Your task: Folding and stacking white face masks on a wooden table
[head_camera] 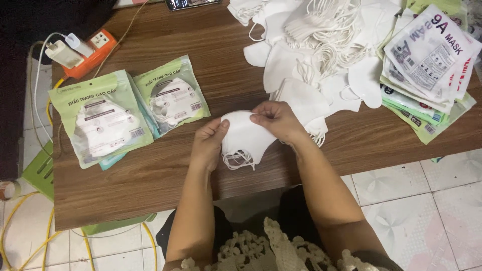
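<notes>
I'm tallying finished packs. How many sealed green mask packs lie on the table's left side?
2: the larger pack nearer the table's left edge, the smaller pack beside it. Another teal-edged one may lie hidden beneath them.

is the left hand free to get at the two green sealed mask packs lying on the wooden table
Probably not right away: the left hand and right hand both pinch a white folded face mask. The green sealed mask packs lie unobstructed on the wooden table, just left of it.

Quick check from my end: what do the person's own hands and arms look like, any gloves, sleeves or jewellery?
Both the left hand and the right hand are bare: no gloves, and no rings, watch or bracelets show. The forearms are uncovered up to the bottom edge of the picture. No sleeves reach them. At the bottom edge there is dark clothing with a cream lace trim.
</notes>
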